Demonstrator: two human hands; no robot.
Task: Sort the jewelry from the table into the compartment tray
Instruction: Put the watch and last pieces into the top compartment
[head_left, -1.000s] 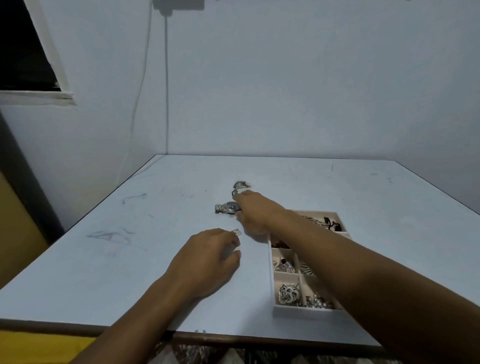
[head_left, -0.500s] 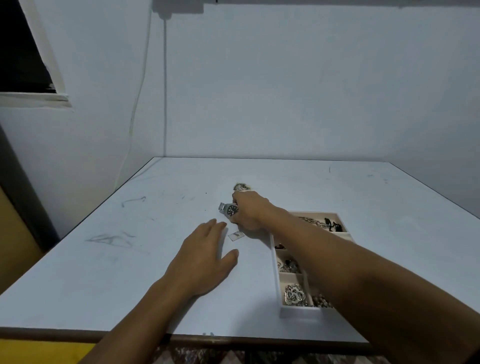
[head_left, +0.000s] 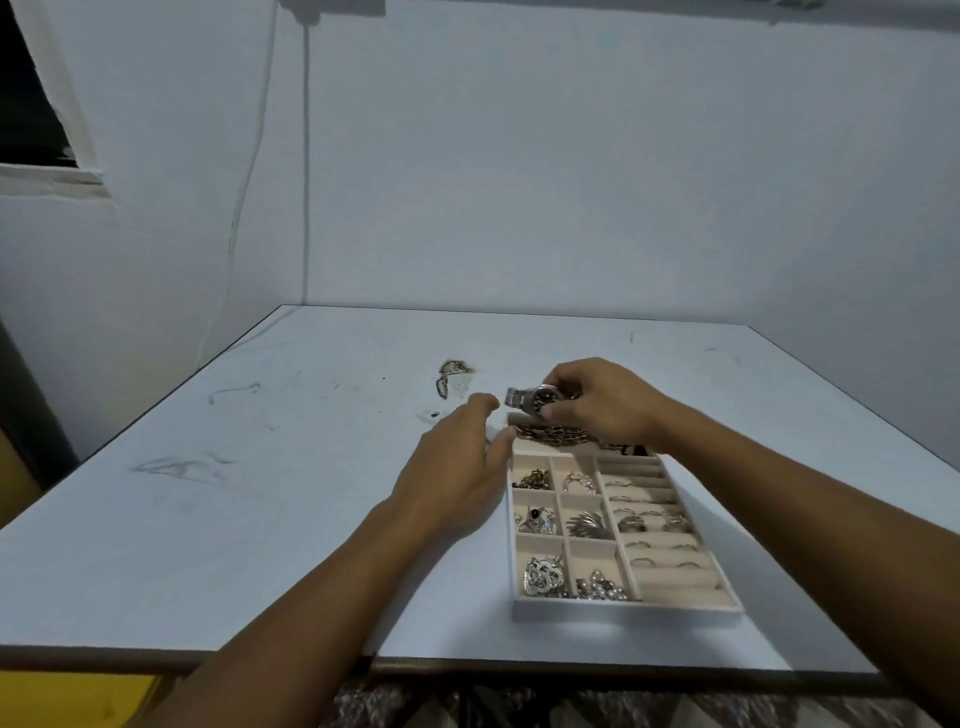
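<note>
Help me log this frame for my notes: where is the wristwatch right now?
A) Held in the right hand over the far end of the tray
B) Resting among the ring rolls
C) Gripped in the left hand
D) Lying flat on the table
A: the right hand pinches the watch in the air over the far end of the tray, while the left hand is open beside it and holds nothing.

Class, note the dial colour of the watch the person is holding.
Black, set in a silver case; the head view shows the watch best.
</note>
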